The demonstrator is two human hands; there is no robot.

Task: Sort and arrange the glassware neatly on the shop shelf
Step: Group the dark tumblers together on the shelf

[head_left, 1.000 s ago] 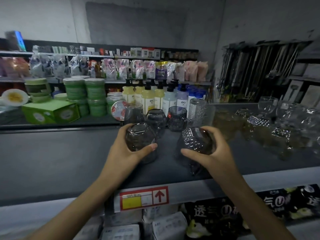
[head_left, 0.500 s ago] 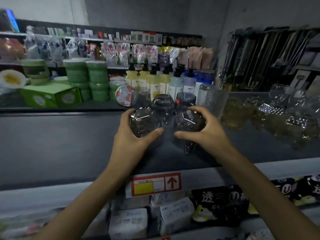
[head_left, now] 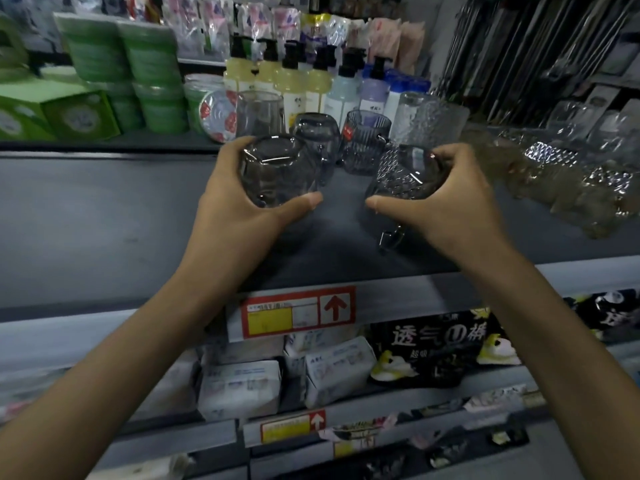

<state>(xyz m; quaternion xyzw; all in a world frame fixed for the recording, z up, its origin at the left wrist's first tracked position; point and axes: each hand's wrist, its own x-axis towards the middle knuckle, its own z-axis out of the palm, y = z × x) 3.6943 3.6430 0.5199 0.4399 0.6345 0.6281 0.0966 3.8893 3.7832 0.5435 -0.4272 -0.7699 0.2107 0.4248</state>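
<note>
Meanwhile each hand grips one glass: left hand (head_left: 239, 216) a smoky glass (head_left: 277, 171), right hand (head_left: 453, 209) a faceted glass (head_left: 401, 174).

**Bare hands, bare forearms**

Two arms of one person show, both uncovered along their whole visible length. The left forearm (head_left: 114, 368) fills the 8 o'clock part of the view and the right forearm (head_left: 554, 341) the 4 o'clock part. Each is slim and smooth, narrowing toward the wrist. The left hand (head_left: 239, 216) and the right hand (head_left: 446, 216) are bare as well, with slender fingers. The left thumbnail (head_left: 313, 201) and the right thumbnail (head_left: 372, 204) are plain and cut short. Dim light and slight blur hide any finer detail of the skin.
</note>
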